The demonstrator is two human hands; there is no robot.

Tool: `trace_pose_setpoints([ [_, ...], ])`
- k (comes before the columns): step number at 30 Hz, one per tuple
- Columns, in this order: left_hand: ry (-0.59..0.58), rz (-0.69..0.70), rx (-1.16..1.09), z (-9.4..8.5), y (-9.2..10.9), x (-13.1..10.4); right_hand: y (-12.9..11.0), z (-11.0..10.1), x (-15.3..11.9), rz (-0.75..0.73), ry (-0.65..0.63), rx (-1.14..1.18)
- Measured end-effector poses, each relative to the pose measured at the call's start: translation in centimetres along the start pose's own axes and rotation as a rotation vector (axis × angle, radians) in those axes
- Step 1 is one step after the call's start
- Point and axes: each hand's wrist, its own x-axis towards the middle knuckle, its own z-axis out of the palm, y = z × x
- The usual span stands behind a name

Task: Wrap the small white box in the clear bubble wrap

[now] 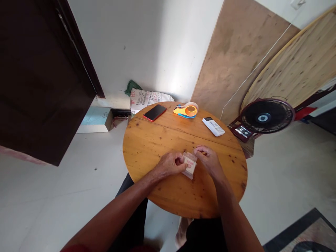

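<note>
Round wooden counter (147,147) carries everything here. Near its middle, toward the person's side, lies a small pale packet (190,166) wrapped in clear plastic, flat on the wood. Left hand (170,165) is curled against the packet's left edge, fingers bent in and pinching that edge, so it's closed on the packet. Right hand (208,159) rests just right of the packet, fingertips pinched together at its top right corner, touching the wrap; whether it really grips is hard to tell. At the counter's far edge: a phone (154,112) with a red rim on the left, an orange tape dispenser (187,110) in the middle, a white remote (213,126) on the right. Beyond the counter's right side a black fan (266,116) stands on the floor.
</note>
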Motion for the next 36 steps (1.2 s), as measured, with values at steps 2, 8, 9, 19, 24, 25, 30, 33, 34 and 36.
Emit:
trace_pose_setpoints([
  [2,-0.008,-0.004,0.005,0.1,0.1,0.1,-0.9,-0.2,-0.5,-0.049,-0.026,0.01],
  [8,-0.012,-0.015,-0.014,0.3,0.1,0.1,-3.4,-0.5,-3.1,-0.251,-0.074,-0.229],
  [9,-0.011,-0.012,-0.019,0.3,0.1,0.1,-3.7,-0.4,-3.6,-0.287,-0.064,-0.309],
  [19,-0.072,0.065,-0.05,-0.4,-0.2,0.0,-5.0,0.4,-7.8,-0.45,-0.012,-0.815],
  [24,-0.066,0.105,-0.069,-0.5,-0.4,0.2,-4.8,1.2,-7.6,-0.461,0.058,-0.829],
  [25,-0.064,0.106,-0.075,-0.5,-0.4,0.3,-4.7,1.3,-7.6,-0.463,0.064,-0.81],
  [30,-0.072,0.071,-0.096,-0.3,-0.6,0.4,-3.5,0.5,-8.7,-0.44,0.152,-0.58],
  [33,-0.094,0.04,-0.118,-0.4,-0.6,0.4,-2.5,-0.5,-9.3,-0.369,0.225,-0.424],
  [34,-0.099,0.036,-0.127,-0.4,-0.6,0.4,-2.2,-0.7,-9.3,-0.351,0.239,-0.389],
  [36,-0.106,0.039,-0.142,-0.5,-0.5,0.4,-1.9,-1.0,-9.3,-0.33,0.253,-0.342],
])
